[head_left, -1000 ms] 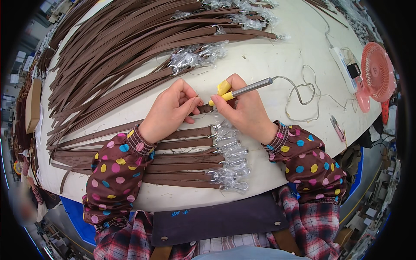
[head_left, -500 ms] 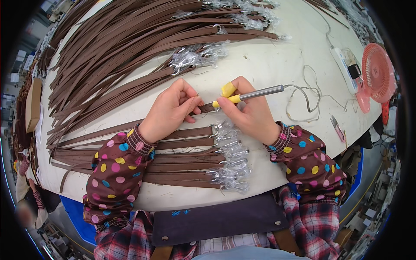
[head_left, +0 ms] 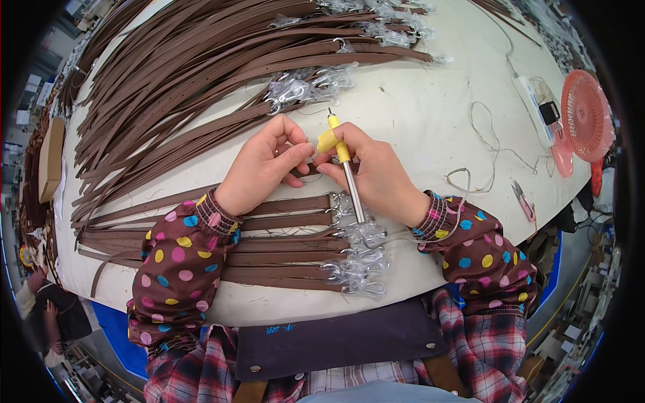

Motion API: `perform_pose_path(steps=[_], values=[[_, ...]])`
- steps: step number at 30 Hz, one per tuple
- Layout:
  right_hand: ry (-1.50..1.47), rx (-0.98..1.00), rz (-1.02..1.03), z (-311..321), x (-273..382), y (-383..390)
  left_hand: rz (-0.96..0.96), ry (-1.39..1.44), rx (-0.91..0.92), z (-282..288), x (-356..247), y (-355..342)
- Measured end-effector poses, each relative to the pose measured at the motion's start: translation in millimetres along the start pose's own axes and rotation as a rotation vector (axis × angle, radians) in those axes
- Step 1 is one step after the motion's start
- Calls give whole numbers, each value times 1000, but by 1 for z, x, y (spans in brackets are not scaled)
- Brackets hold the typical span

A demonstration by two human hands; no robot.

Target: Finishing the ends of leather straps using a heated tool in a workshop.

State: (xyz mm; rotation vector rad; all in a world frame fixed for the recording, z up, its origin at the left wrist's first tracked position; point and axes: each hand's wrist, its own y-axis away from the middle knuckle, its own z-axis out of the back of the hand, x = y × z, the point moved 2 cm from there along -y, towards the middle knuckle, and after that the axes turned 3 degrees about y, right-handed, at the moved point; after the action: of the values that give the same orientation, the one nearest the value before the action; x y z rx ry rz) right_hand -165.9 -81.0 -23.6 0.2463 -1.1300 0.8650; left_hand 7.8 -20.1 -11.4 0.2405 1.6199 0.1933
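My left hand (head_left: 265, 161) is closed beside a brown strap (head_left: 311, 171), gripping it, with something thin, too small to name, at its fingertips. Close to its right, my right hand (head_left: 373, 174) holds a pen-like hot tool (head_left: 352, 188) with a yellow grip and steel body, its tip pointing away from me, and its fingers near the strap. Yellow wrapping (head_left: 326, 140) covers a finger of that hand. Below both hands lie several straps (head_left: 282, 255) with plastic-wrapped metal clasps (head_left: 363, 269).
A large pile of straps (head_left: 168, 67) fills the upper left of the white table (head_left: 437, 101). On the right are a power strip (head_left: 531, 107), pink fan (head_left: 581, 114), cord and snips (head_left: 523, 201). A cardboard box (head_left: 52, 158) and another person's hand (head_left: 50, 316) are at the left.
My right hand has swung the tool from pointing down-left to pointing away, its steel body now toward me, and the cord has shifted down. My left hand has moved slightly up.
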Motion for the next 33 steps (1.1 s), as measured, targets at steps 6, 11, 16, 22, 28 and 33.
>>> perform_pose_path(steps=[6, 11, 16, 22, 28, 33], values=[[-57, 46, -35, 0, 1, -1, -11, -12, -1, 0, 0, 0], [-68, 78, -60, 0, 3, -3, -9, -2, 0, 1, 0, 0], [-209, 124, -4, 5, -4, -5, 24, -5, -22, 0, 1, -2], [-156, 169, 48, 8, -7, -7, 10, -23, -39, 0, 1, 0], [-133, 80, -19, 9, -12, -6, 3, -35, -40, 0, 2, 0], [-118, 81, -96, 9, -11, -5, -10, -80, -48, -1, 2, 0]])
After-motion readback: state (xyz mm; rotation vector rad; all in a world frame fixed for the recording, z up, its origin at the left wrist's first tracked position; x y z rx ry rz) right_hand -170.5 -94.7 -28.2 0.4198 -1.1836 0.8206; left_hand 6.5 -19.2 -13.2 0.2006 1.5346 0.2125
